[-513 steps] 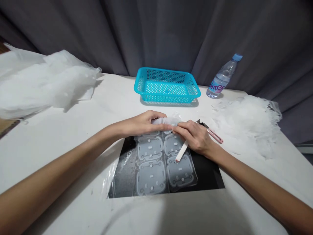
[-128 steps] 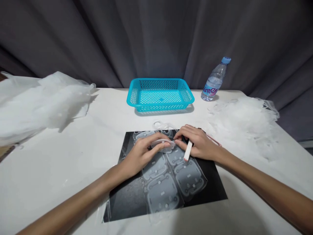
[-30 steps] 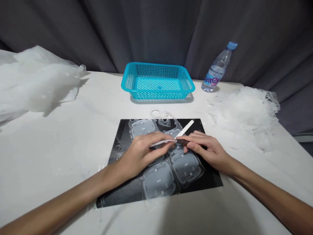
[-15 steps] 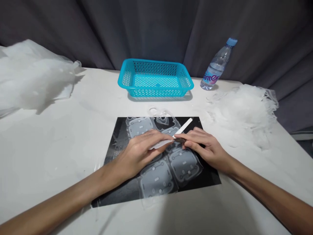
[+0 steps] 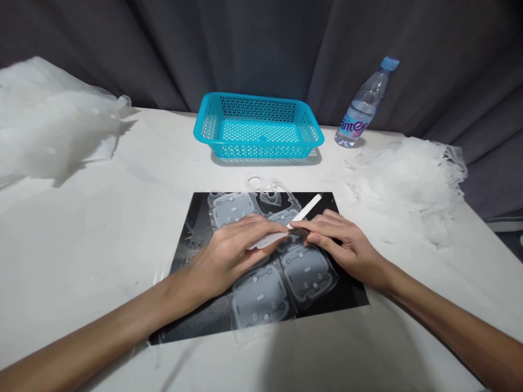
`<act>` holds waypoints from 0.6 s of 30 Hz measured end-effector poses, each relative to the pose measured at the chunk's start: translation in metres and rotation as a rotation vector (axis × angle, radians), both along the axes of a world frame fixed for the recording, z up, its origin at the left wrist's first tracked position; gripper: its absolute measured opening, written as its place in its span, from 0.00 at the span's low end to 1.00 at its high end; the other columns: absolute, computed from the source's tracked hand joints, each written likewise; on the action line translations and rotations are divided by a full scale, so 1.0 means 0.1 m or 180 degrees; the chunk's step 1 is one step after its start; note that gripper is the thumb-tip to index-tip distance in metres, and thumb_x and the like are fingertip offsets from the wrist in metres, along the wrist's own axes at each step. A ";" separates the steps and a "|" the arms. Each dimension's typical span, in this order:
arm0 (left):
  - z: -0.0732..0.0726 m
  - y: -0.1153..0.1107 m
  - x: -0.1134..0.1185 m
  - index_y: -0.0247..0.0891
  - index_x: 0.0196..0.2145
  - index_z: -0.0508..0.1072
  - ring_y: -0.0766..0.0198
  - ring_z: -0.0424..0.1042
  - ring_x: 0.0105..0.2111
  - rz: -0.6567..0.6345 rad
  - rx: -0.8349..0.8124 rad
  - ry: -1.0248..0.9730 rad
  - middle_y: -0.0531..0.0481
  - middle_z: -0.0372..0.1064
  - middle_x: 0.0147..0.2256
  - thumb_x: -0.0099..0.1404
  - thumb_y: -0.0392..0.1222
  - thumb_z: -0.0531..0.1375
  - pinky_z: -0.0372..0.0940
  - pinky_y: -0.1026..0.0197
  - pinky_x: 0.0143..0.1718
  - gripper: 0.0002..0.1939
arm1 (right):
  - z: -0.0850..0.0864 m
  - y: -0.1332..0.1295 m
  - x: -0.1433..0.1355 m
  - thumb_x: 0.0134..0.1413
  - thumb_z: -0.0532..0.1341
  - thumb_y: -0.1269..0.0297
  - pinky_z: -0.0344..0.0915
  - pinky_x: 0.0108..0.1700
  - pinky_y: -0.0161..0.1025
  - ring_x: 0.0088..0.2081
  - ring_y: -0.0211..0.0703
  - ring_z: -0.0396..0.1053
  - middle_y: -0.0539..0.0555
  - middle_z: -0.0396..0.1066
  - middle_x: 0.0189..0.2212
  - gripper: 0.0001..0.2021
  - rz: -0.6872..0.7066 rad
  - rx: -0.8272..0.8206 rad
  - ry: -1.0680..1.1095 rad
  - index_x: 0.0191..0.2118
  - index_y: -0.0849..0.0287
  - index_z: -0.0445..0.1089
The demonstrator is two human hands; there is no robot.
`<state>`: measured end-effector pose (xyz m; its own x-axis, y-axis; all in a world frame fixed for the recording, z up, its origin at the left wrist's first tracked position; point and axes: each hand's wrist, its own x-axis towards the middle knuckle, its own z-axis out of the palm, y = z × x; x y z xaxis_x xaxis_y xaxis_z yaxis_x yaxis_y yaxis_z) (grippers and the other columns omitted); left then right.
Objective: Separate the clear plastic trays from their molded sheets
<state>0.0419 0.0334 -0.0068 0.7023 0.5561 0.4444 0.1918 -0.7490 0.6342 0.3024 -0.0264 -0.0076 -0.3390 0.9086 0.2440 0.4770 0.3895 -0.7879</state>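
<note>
I see left hand [image 5: 229, 253] pressed flat, fingers together, on translucent moulded plastic sheet [image 5: 265, 256] at frame centre, over glossy black mat [image 5: 347, 291]. Right hand [image 5: 343, 242] pinches slim white knife [image 5: 304, 211], tip at sheet edge. Perforated turquoise basket [image 5: 259, 126] upper centre; ribbed clear bottle [image 5: 362, 111] upper right; wispy white plastic scraps [image 5: 408, 185] right.

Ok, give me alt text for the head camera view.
Two bare hands work on a clear plastic sheet on a black mat: the left hand presses it flat, the right hand holds a white-handled knife. Behind stand a blue basket and water bottle.
</note>
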 end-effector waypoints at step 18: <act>0.03 -0.01 0.03 0.39 0.51 0.77 0.62 0.80 0.44 0.0063 0.0054 -0.0007 0.49 0.82 0.44 0.75 0.36 0.61 0.73 0.62 0.49 0.09 | 0.03 0.00 -0.01 0.75 0.56 0.61 0.66 0.48 0.47 0.42 0.47 0.68 0.53 0.81 0.49 0.16 -0.0023 -0.0052 -0.0040 0.58 0.51 0.78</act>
<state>0.0449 0.0325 -0.0033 0.6903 0.5623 0.4554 0.2053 -0.7557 0.6219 0.3012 -0.0265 -0.0041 -0.3352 0.9149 0.2249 0.4896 0.3732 -0.7881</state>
